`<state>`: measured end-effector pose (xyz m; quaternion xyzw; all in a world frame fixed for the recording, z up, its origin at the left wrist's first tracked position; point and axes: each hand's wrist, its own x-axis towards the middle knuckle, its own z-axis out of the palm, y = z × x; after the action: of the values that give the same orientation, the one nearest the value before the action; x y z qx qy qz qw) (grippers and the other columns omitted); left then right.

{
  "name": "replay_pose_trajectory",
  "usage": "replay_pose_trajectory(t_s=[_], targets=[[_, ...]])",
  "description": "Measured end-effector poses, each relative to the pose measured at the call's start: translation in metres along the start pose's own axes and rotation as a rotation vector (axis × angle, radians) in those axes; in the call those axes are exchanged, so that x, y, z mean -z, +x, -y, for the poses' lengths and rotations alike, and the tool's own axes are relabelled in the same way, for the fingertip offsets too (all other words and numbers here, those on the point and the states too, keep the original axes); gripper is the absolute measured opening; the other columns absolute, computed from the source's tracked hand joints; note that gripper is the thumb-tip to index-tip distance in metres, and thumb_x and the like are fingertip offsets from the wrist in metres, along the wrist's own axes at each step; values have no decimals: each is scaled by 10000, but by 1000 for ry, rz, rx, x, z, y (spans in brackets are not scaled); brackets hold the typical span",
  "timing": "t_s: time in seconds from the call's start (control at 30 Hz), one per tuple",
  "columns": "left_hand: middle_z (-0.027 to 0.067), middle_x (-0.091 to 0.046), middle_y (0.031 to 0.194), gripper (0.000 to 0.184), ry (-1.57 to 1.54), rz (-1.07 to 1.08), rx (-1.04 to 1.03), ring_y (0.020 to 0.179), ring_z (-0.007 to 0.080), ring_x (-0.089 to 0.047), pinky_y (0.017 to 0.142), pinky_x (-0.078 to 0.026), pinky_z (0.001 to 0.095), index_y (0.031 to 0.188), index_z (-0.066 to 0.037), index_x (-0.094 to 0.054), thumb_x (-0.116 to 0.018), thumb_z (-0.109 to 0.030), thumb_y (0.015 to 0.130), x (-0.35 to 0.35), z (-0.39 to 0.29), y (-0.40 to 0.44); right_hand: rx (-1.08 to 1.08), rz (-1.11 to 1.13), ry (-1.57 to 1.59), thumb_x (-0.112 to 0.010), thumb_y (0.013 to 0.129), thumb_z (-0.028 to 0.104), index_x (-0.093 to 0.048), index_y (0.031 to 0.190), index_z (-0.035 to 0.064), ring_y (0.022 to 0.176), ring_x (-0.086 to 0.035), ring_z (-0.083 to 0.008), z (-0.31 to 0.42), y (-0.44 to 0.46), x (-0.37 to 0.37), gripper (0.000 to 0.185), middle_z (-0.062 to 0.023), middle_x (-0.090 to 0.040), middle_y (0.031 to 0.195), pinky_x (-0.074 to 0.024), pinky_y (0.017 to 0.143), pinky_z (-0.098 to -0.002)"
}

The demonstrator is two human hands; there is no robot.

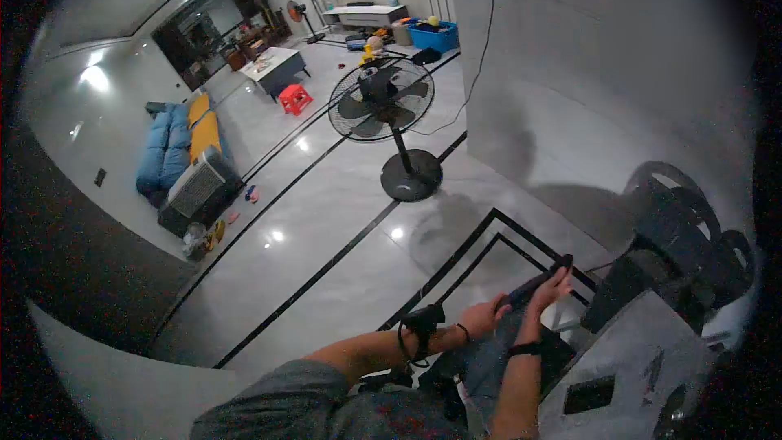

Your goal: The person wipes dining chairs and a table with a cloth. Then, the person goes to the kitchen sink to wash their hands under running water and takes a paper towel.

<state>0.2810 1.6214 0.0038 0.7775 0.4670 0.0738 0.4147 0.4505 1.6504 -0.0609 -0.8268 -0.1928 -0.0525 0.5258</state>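
Both of my hands are on a dark, long, narrow object (529,287) in front of my lap. My left hand (484,317) is closed around its lower left end. Near the upper right end, my right hand (554,290) has its fingers wrapped against it. The object slants up to the right, and its exact kind is hard to make out. A strap with a dark device sits on my left forearm, and a dark band is on my right wrist.
A black standing fan (411,175) stands ahead, its cord running up the wall. At right are a grey board-like surface (627,358) and dark chairs (676,220). Farther off are a blue sofa (165,147), a red stool (295,99), a low table (277,67) and a blue bin (433,37).
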Motion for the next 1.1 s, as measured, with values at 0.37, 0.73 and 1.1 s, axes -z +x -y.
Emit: replay_pose_trajectory(t_s=[0.37,0.73,1.1], targets=[[205,-572,784,422,41,53,69,733,382,-543,616,-415,458,1134,-108,-389,-328,-423,860,14,-9,-3,-352,70,754,-382,877,318,-431,1160,26,826,-531,-275,-68,0,-35,410,-177,-515,1009,-444,716,-368],[216,-549,954,465,-53,-14,-16,894,380,-517,748,-414,435,1157,-85,-393,-328,-430,852,4,0,-7,113,446,366,-462,833,217,-463,1078,21,857,-512,-255,-12,-176,87,314,-147,-491,1008,-434,731,-352],[219,-556,835,337,30,-198,-87,772,385,-535,640,-411,484,981,-61,-482,-360,-348,852,-4,-1,-11,227,719,85,-508,773,193,-560,970,37,834,-521,-303,-44,-241,129,257,-162,-552,867,-415,715,-382]])
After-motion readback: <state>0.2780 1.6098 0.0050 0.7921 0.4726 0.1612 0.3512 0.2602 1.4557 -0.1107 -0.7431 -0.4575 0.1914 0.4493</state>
